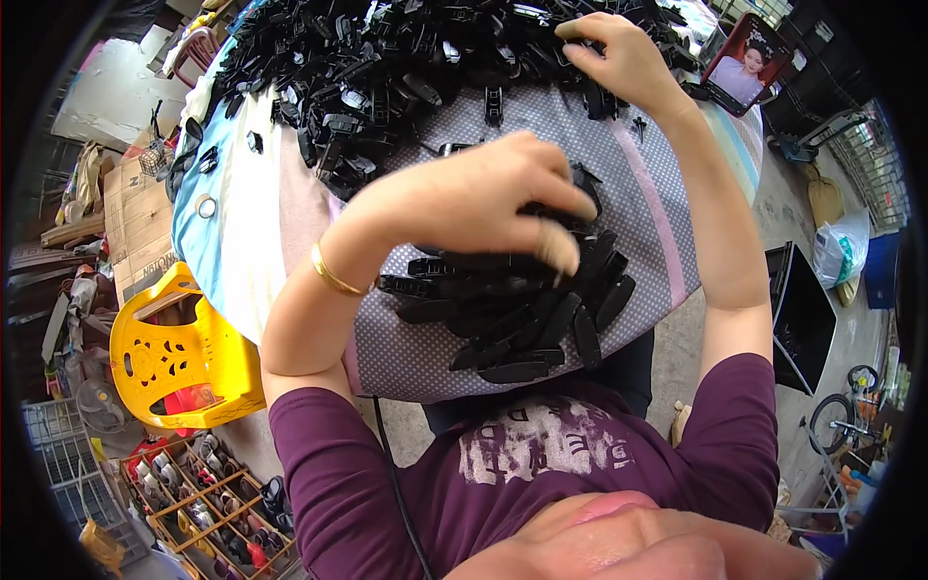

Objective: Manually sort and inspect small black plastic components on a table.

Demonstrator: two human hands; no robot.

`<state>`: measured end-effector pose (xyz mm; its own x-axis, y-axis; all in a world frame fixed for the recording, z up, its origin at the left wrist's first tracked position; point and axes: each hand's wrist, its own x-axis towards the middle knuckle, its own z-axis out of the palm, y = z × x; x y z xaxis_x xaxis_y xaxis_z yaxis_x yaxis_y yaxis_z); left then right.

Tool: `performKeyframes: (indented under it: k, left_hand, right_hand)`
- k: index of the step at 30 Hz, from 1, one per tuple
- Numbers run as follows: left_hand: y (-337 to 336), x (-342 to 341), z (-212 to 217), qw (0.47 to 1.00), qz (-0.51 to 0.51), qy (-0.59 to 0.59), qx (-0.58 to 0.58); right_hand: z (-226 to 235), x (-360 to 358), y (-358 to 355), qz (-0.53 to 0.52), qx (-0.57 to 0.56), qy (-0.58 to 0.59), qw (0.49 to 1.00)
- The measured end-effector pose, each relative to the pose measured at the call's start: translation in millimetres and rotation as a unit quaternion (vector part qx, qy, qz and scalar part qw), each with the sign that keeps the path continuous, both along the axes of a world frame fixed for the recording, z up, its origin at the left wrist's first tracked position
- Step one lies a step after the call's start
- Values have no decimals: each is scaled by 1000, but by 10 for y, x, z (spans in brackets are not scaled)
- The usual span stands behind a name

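My left hand (503, 198) hovers palm down over a small pile of elongated black plastic parts (527, 329) at the table's near side. Its thumb and forefinger are apart, with dark parts showing in the gap below; a gold bangle (334, 271) circles that wrist. Farther off, my right hand (619, 63) reaches over the right part of a large heap of similar black parts (387, 58). Thumb and fingers there are bent but separated, and I see nothing held between them. A single black part (494, 106) lies on the cloth between heap and pile.
A dotted, striped cloth (638, 251) covers the round table. A propped phone (746, 66) stands at its right edge, and a tape roll (205, 206) lies at the left. Around it are a yellow plastic chair (179, 358), a shoe rack (208, 507) and a black flat panel (797, 319).
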<state>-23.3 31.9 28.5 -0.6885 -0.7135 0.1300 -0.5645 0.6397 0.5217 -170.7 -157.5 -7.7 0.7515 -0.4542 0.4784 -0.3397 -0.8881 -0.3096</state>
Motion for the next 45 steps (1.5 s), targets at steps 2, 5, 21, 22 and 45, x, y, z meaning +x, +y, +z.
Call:
performKeyframes:
  k: [2, 5, 21, 22, 45]
  left_hand:
    - [-98, 121, -9, 985, 82, 131, 73]
    - [-293, 307, -281, 957, 225, 184, -9]
    - [-437, 316, -534, 770, 302, 545, 137]
    - [-434, 293, -527, 770, 303, 545, 135]
    - [-403, 345, -432, 738, 250, 614, 121]
  right_hand:
    - [-80, 38, 61, 18, -114, 3, 993]
    - [-104, 79, 185, -49, -148, 45, 987]
    - [60, 250, 609, 61, 336, -290, 894]
    - [9, 249, 618, 122, 405, -269, 866]
    - [-107, 310, 783, 55, 302, -184, 934]
